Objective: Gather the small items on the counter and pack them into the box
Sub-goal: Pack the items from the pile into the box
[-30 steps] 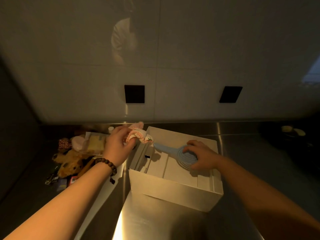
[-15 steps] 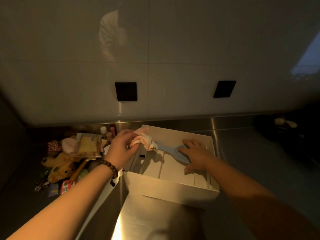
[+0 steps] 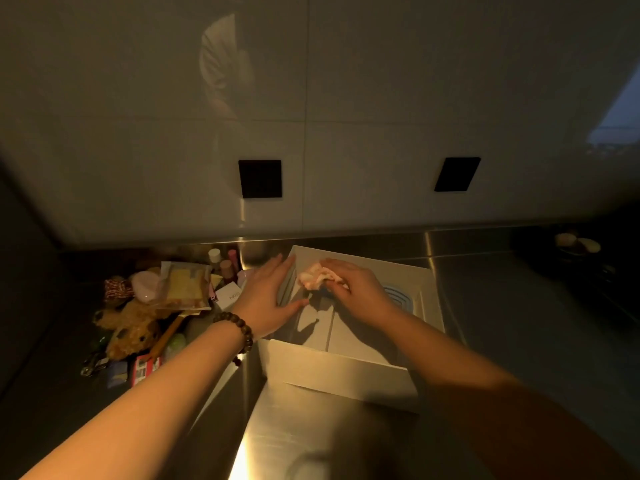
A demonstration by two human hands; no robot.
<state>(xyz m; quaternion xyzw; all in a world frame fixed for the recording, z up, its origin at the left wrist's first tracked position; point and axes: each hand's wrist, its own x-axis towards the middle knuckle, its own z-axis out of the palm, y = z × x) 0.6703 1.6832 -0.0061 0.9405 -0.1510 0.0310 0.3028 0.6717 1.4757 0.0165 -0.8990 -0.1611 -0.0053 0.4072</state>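
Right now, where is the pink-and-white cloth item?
In the head view, the pink-and-white cloth item is pinched in the right hand over the far-left part of the white box, left of the blue brush.

— How many of each do you count?
— One white box (image 3: 349, 375), one pink cloth bundle (image 3: 317, 277), one blue brush (image 3: 400, 296).
— On the worktop (image 3: 502, 306)?
— One plush bear (image 3: 133, 329), one clear packet (image 3: 183, 285), three small bottles (image 3: 227, 265). Two black squares (image 3: 260, 178) on the wall. One bead bracelet (image 3: 239, 329) on me.
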